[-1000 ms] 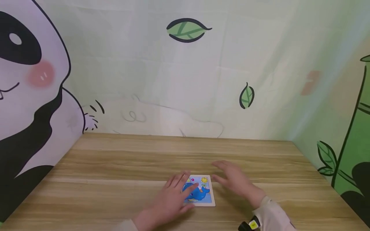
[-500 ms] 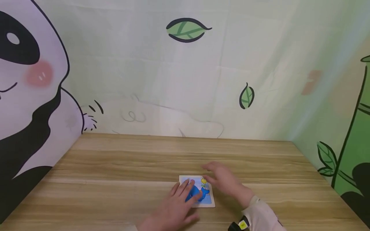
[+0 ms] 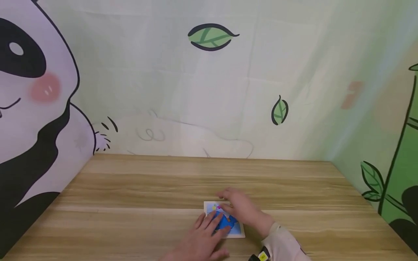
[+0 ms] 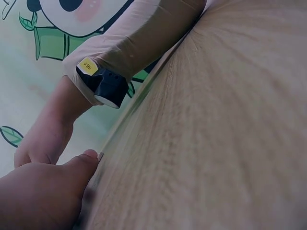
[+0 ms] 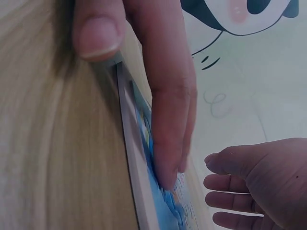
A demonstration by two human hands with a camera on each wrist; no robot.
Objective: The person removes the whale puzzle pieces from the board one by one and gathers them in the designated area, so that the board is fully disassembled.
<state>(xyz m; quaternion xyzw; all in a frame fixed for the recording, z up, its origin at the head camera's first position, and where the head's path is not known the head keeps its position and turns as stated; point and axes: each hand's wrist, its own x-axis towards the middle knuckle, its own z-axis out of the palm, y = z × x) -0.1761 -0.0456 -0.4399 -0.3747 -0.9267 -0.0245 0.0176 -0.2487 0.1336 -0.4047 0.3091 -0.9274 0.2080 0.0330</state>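
Observation:
A small square board with a blue whale picture and a white border (image 3: 237,230) lies flat at the front middle of the table. My left hand (image 3: 200,237) rests over its left part, fingers straight and spread across the whale. The right wrist view has that left hand (image 5: 165,91) reaching in from the top, fingertips right at the picture's surface. Over the board's far right corner, my right hand (image 3: 245,210) extends with loosely bent fingers that grip nothing. From the right wrist camera, the right hand (image 5: 273,179) is beyond the board with its fingers apart.
The wood-grain table (image 3: 137,181) runs back to a pale cloth wall (image 3: 163,83) printed with leaves. A printed panda (image 3: 29,108) stands at left, green bamboo (image 3: 400,163) at right. A black strap device with a yellow label (image 4: 103,84) sits on the right wrist.
My right hand has moved left, from beside the board to above its far right corner. The left hand has slid slightly right and nearer, leaving the board's far left corner uncovered.

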